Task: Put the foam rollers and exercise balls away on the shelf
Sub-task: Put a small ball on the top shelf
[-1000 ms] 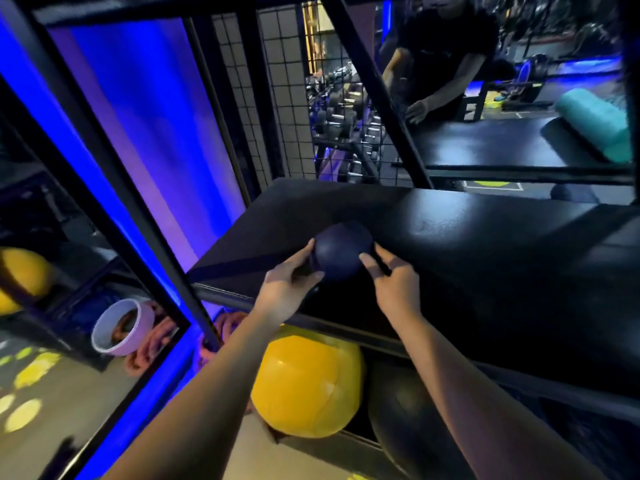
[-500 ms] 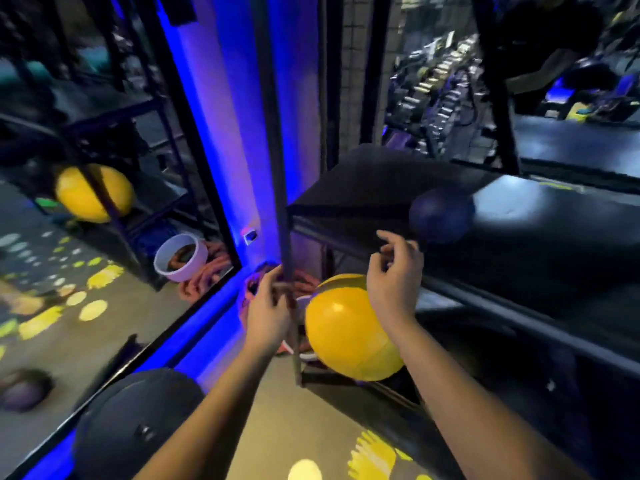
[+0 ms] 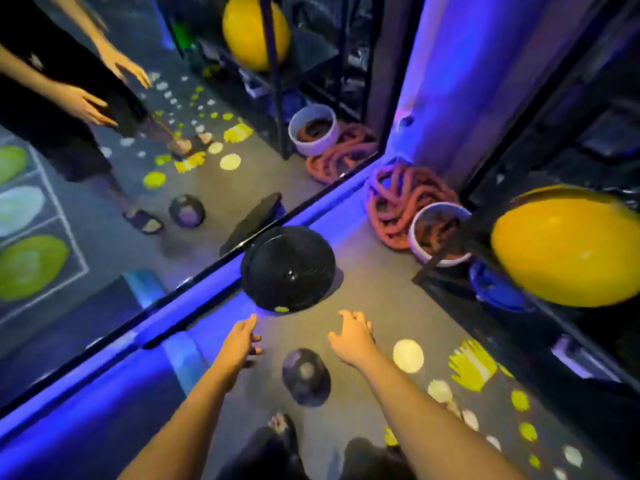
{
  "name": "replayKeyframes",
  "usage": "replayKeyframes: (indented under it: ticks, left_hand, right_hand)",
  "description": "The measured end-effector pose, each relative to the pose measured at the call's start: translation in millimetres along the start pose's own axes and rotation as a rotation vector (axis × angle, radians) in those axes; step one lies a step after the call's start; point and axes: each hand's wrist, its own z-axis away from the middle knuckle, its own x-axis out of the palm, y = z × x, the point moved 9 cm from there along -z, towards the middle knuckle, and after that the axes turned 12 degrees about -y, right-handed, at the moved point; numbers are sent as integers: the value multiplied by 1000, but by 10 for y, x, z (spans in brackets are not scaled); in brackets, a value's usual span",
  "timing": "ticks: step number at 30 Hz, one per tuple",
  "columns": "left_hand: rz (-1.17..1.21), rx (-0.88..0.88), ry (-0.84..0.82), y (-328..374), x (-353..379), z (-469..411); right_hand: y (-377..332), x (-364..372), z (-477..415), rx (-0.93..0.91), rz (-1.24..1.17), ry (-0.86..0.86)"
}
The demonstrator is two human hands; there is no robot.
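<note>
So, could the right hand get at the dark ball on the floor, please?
Probably yes: the right hand is open and empty near the dark ball, which lies on the floor with nothing between them.

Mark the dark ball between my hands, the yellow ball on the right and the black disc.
dark ball (image 3: 305,375): head view, its top.
yellow ball (image 3: 568,251): head view, its middle.
black disc (image 3: 291,271): head view, its hub.

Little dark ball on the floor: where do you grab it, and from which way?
Probably cup the ball on its two sides, coming down from above. It is round with no handle and lies free on the floor, between the open left hand and right hand.
</note>
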Motion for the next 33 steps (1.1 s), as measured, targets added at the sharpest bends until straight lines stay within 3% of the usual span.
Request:
replayKeyframes:
  ticks: [3, 8, 13, 16, 18, 22, 25, 29, 33]
  left_hand:
    - [-43, -156, -49, -521, -251, -66]
    - [-6, -229, -129, -916, -152, -648]
    - [90, -286, -189, -1692, 213, -1826]
    - [77, -362, -213, -2463, 434, -2736]
    - [37, -378, -164, -2994, 498, -3381]
    - [-98, -415, 108, -3732, 306, -4384]
    - [23, -363, 117, -4124, 307, -4996]
    - [277, -289, 14, -4295, 650, -5208]
    - [215, -243, 60, -3706, 930, -4713]
  right_hand:
    - [128, 556, -113, 121, -42, -53]
    - [645, 996, -526, 298, -33, -105]
    - [1590, 1753, -1491, 410, -83, -157]
    - [2280, 2341, -2395, 390, -230, -83]
    - [2329, 2573, -2878, 340, -282, -111]
    - [2683, 3073, -3973, 341, -447, -130]
    - [2923, 3524, -4625, 399, -664, -171]
    - [2965, 3781, -4956, 306, -892, -132]
    - [3076, 3629, -4480, 296, -1180, -52]
